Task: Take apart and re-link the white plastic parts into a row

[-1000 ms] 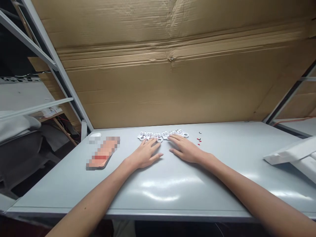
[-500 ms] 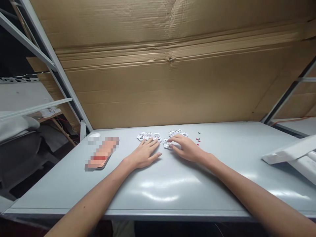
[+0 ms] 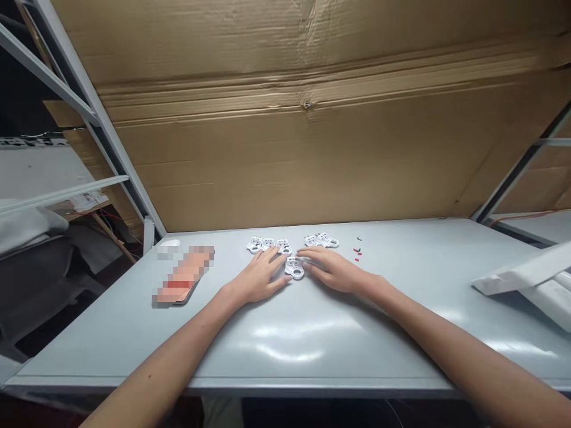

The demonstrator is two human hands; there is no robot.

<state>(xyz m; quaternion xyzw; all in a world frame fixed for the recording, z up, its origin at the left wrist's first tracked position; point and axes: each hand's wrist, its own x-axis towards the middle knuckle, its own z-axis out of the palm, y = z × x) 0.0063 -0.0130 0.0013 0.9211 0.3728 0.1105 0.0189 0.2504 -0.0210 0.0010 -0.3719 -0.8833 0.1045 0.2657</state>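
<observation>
A small white plastic part [image 3: 294,268] with a round ring and a slotted block lies on the table between my hands. My left hand [image 3: 259,278] rests flat with fingers spread, its thumb by the part's lower left edge. Its fingertips reach a row of similar white plastic parts [image 3: 268,244]. My right hand [image 3: 332,267] has its fingers stretched out and apart, their tips at the part's upper right edge; whether they press on it is hard to see. Beyond it lie more white parts [image 3: 322,240], overlapping.
Tiny red and black pieces [image 3: 358,252] lie right of the parts. A blurred-out orange phone-like object [image 3: 185,276] and a white round item [image 3: 170,245] are at left. White packaging [image 3: 521,276] lies at right. A cardboard wall [image 3: 303,166] closes off the grey table's [image 3: 379,345] back.
The single white part has moved left and toward me, turning so that its ring shows. My right hand has moved only slightly, and my left hand stays nearly in place.
</observation>
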